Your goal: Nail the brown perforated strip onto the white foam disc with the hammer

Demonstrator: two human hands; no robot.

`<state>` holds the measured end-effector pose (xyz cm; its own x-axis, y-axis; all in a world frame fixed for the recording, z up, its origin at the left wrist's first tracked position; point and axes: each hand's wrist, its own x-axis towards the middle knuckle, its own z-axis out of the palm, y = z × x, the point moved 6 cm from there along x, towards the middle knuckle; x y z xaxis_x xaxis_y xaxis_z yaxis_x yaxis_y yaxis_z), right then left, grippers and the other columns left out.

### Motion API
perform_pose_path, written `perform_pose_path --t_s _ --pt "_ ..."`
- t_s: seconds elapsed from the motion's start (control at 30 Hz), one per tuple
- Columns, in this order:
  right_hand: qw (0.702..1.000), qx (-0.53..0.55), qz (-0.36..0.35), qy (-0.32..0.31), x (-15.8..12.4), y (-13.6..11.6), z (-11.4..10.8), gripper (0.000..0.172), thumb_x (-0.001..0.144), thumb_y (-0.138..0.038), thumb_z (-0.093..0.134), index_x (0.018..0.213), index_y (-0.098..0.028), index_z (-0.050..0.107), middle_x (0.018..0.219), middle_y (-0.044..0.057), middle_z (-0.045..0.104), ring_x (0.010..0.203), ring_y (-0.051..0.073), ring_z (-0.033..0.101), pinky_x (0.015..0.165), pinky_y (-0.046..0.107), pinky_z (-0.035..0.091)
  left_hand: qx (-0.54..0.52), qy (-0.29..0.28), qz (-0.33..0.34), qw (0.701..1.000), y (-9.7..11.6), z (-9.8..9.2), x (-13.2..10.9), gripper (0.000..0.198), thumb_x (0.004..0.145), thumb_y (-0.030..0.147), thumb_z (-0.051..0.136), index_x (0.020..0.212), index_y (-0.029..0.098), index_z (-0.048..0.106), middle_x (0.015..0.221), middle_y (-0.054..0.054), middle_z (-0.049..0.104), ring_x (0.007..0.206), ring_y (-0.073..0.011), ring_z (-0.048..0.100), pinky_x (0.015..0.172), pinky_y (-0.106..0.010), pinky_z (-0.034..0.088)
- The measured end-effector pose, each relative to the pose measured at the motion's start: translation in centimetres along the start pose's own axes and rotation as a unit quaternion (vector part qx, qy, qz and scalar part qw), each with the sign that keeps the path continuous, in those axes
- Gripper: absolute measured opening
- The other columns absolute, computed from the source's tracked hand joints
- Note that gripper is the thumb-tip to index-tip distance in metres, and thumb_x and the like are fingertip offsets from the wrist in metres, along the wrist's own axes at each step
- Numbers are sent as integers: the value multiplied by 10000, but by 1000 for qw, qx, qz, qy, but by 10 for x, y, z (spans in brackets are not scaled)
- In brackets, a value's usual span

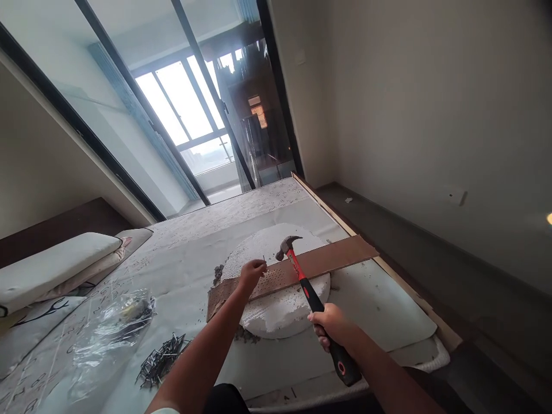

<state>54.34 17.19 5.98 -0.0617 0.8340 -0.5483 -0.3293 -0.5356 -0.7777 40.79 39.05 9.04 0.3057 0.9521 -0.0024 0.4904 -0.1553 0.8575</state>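
My right hand (330, 326) is wrapped round the black grip of a claw hammer (311, 296) with a red neck. The hammer's metal head is raised above a brown wooden board (319, 261). Just left of that head, my left hand (252, 273) pinches a thin nail (264, 258) upright over the board. Many small dark holes or marks dot the board near my left fingers. Beneath the board lies a round white foam-like slab (276, 316) with crumbly edges. A heap of loose nails (161, 359) lies beside my left forearm, partly hidden by it.
A clear plastic bag (114, 328) lies left of the nails on the covered mattress (194, 230). Pillows (60, 264) are piled at the far left. A wooden bed rail (405, 296) runs along the right, with a wall beyond. Glass sliding doors (181, 98) stand at the back.
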Motion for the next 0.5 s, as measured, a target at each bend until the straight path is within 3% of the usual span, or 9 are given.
perform_pose_path --t_s 0.1,0.2,0.33,0.5 --pt "1000 0 17 2 2 0 0 167 773 -144 399 647 -213 315 364 -106 328 271 63 303 302 191 284 34 17 17 999 -5 8 12 313 665 282 559 895 100 667 615 -42 645 557 -121 577 564 -249 466" --pt "1000 -5 21 3 2 -1 0 153 762 -143 408 662 -213 317 362 -108 326 267 63 308 304 190 286 31 10 9 999 -12 13 16 283 661 324 569 807 109 681 628 -61 652 563 -135 583 547 -251 452" --pt "1000 -2 22 -2 5 -1 4 151 749 -147 412 662 -216 309 344 -112 304 258 65 289 297 187 261 120 29 27 992 -14 10 16 269 660 384 573 680 137 678 640 -51 653 596 -151 579 574 -260 416" --pt "999 -16 29 1 10 4 6 156 733 -150 420 653 -220 306 329 -112 301 253 69 284 303 182 239 181 37 42 982 -19 10 19 244 693 348 540 687 147 678 690 -43 667 686 -165 584 637 -261 392"
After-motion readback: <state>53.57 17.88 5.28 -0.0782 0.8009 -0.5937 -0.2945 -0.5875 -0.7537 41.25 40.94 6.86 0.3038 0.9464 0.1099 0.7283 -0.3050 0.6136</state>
